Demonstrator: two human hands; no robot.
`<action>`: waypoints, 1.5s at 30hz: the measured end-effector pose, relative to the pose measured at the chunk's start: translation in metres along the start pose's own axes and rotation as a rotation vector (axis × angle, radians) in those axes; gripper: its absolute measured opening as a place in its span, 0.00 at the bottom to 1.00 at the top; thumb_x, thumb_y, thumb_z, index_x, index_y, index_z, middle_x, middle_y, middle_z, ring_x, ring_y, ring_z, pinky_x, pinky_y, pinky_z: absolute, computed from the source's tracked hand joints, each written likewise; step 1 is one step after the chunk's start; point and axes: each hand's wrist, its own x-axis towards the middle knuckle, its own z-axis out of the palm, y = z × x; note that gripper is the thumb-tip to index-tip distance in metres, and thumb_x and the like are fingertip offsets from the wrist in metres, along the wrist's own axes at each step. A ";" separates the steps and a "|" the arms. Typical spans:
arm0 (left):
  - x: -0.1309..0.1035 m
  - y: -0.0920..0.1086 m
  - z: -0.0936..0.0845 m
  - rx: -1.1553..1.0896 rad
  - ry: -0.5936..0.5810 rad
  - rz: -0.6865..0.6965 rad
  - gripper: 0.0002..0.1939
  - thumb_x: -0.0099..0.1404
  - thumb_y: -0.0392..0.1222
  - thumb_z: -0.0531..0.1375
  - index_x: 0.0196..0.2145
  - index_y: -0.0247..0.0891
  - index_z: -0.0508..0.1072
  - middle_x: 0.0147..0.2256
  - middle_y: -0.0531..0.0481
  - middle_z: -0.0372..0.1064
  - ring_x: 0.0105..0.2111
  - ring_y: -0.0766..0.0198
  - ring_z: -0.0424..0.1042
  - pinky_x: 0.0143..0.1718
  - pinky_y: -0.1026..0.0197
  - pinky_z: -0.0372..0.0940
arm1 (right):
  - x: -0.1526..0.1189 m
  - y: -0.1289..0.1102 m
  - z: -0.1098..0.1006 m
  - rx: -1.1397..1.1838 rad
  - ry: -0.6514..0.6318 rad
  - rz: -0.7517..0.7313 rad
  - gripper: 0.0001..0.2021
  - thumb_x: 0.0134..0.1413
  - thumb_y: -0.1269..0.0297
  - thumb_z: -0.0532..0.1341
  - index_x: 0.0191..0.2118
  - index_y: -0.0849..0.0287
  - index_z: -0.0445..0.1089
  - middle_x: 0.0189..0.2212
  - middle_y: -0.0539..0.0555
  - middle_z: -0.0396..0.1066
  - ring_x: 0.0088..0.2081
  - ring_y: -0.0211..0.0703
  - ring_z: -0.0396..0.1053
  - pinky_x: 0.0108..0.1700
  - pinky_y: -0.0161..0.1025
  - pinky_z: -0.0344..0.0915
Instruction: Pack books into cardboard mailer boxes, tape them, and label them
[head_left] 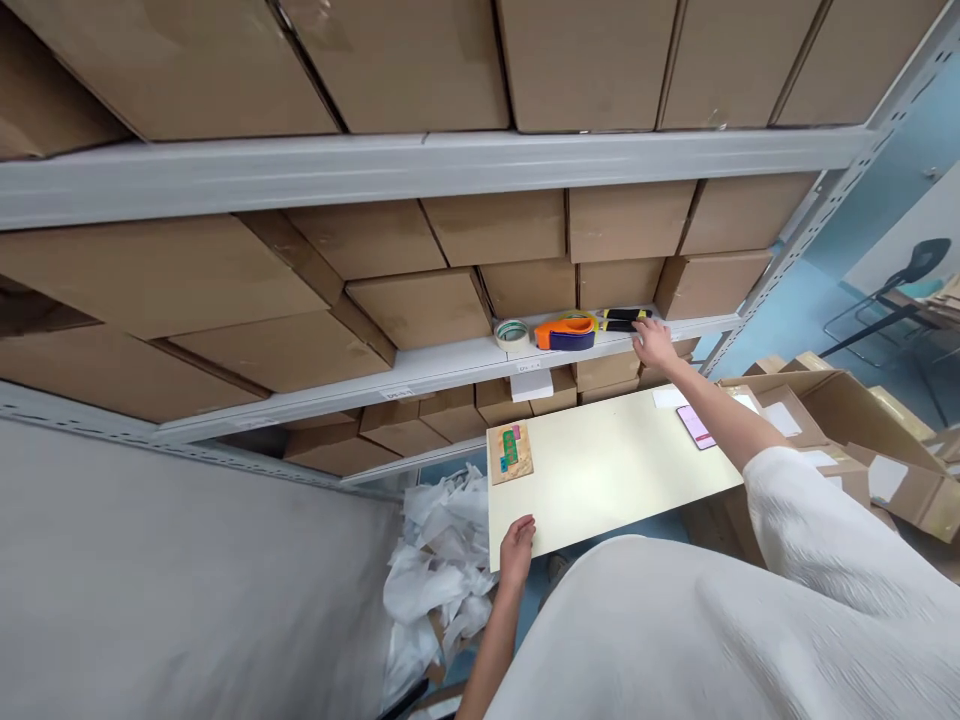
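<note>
My right hand (pixel 654 343) reaches to the shelf edge, its fingertips at the ends of a pliers-like tool (pixel 621 320) with black and yellow handles. The tool lies on the shelf, and its head is hard to make out. Beside it are an orange and blue tape dispenser (pixel 566 333) and a roll of tape (pixel 512 335). My left hand (pixel 517 545) hovers at the near left corner of a cream board (pixel 600 465), fingers loosely bent and holding nothing. On that board lie a small tan plaque (pixel 511 452) with coloured raised shapes and a phone (pixel 696 427).
Brown cartons (pixel 420 308) fill the grey metal shelving (pixel 427 165) in front. Crumpled white wrapping (pixel 442 560) is heaped left of the board. Opened cardboard boxes (pixel 847 420) stand at the right, and a dark chair (pixel 919 262) is farther back. A wall (pixel 187 570) bounds the left side.
</note>
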 end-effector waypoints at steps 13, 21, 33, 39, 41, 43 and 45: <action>-0.068 -0.015 0.084 -0.089 0.216 -0.049 0.25 0.49 0.59 0.72 0.41 0.40 0.83 0.47 0.36 0.84 0.49 0.43 0.83 0.44 0.49 0.75 | 0.034 0.020 -0.003 -0.041 -0.139 -0.176 0.19 0.70 0.68 0.53 0.60 0.65 0.73 0.58 0.73 0.72 0.56 0.65 0.68 0.57 0.53 0.57; -0.071 -0.013 0.114 -0.067 0.127 -0.049 0.28 0.46 0.60 0.72 0.41 0.40 0.83 0.46 0.35 0.84 0.47 0.44 0.83 0.42 0.51 0.75 | 0.025 0.036 -0.003 0.068 -0.115 -0.203 0.14 0.65 0.66 0.60 0.54 0.61 0.71 0.47 0.69 0.79 0.53 0.67 0.67 0.56 0.54 0.55; -0.068 -0.001 0.146 0.074 -0.069 -0.089 0.24 0.54 0.60 0.71 0.42 0.41 0.82 0.48 0.37 0.83 0.50 0.46 0.83 0.53 0.45 0.75 | -0.186 0.097 0.090 0.236 -0.272 0.373 0.13 0.61 0.69 0.62 0.51 0.55 0.68 0.46 0.60 0.77 0.48 0.58 0.72 0.44 0.44 0.62; -0.075 0.005 0.140 0.096 -0.062 -0.144 0.25 0.52 0.59 0.73 0.41 0.40 0.82 0.47 0.37 0.84 0.49 0.46 0.83 0.54 0.45 0.74 | -0.232 0.106 0.136 0.186 -0.534 0.491 0.10 0.67 0.69 0.60 0.53 0.56 0.68 0.51 0.63 0.76 0.52 0.55 0.73 0.44 0.42 0.62; -0.078 0.005 0.137 0.114 -0.053 -0.148 0.25 0.53 0.60 0.73 0.42 0.40 0.82 0.47 0.37 0.84 0.49 0.46 0.83 0.55 0.45 0.74 | -0.236 0.107 0.144 0.158 -0.583 0.477 0.11 0.68 0.68 0.60 0.54 0.57 0.68 0.53 0.64 0.75 0.53 0.56 0.72 0.46 0.42 0.62; -0.081 0.004 0.133 0.122 -0.038 -0.147 0.27 0.53 0.62 0.72 0.42 0.40 0.82 0.47 0.36 0.83 0.49 0.45 0.83 0.56 0.44 0.74 | -0.238 0.107 0.150 0.131 -0.618 0.456 0.12 0.69 0.67 0.60 0.56 0.57 0.68 0.53 0.65 0.74 0.55 0.57 0.70 0.49 0.43 0.63; -0.084 0.001 0.127 0.120 -0.026 -0.155 0.28 0.52 0.64 0.72 0.42 0.40 0.81 0.47 0.35 0.83 0.50 0.44 0.82 0.56 0.43 0.73 | -0.238 0.108 0.155 0.107 -0.645 0.437 0.14 0.70 0.67 0.59 0.58 0.58 0.67 0.54 0.67 0.72 0.57 0.58 0.69 0.51 0.44 0.63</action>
